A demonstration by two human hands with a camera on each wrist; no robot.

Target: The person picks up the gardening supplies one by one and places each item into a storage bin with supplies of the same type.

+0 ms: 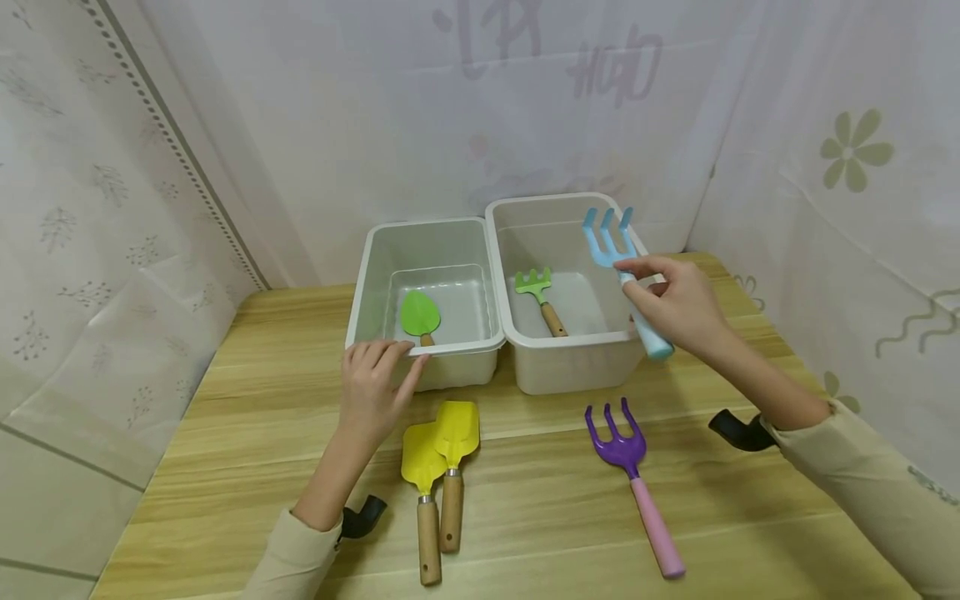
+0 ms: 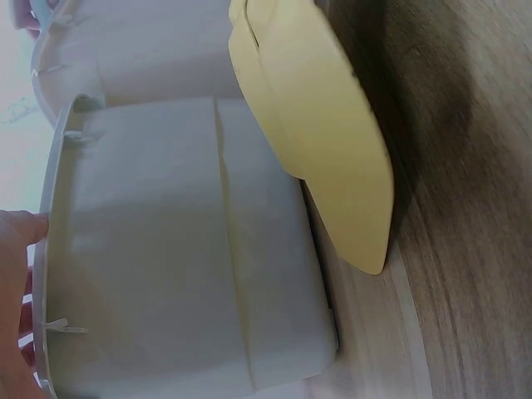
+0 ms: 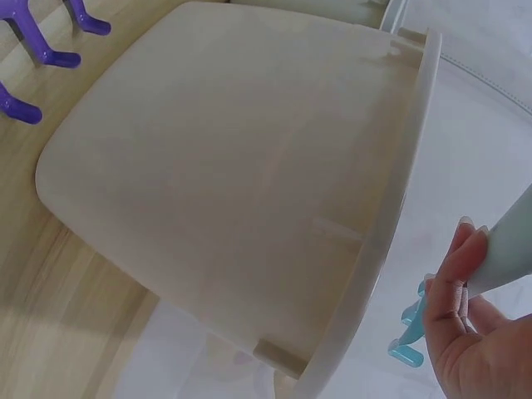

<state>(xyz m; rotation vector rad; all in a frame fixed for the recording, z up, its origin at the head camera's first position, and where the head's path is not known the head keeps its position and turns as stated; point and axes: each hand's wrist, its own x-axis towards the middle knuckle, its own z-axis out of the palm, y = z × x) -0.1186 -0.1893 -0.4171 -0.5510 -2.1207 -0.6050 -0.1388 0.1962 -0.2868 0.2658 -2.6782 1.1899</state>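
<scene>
My right hand [image 1: 678, 304] pinches the handle of a light blue hand fork [image 1: 609, 242] over the right side of the right bin [image 1: 577, 367]. In the right wrist view the fingers [image 3: 453, 283] bend round its pale handle, with the blue tines partly hidden behind them. At the left bin [image 1: 457, 367] my left hand [image 1: 369, 392] grips the front left of the rim, fingers over the edge. A green trowel [image 1: 420, 313] lies in the left bin, and a green hand rake [image 1: 534, 284] with a wooden handle lies in the right bin.
Two yellow shovels [image 1: 456, 429] with wooden handles overlap on the wooden table [image 1: 292, 400] in front of the left bin. A purple hand fork [image 1: 621, 450] with a pink handle lies in front of the right bin. Patterned cloth [image 1: 337, 117] hangs behind and at both sides.
</scene>
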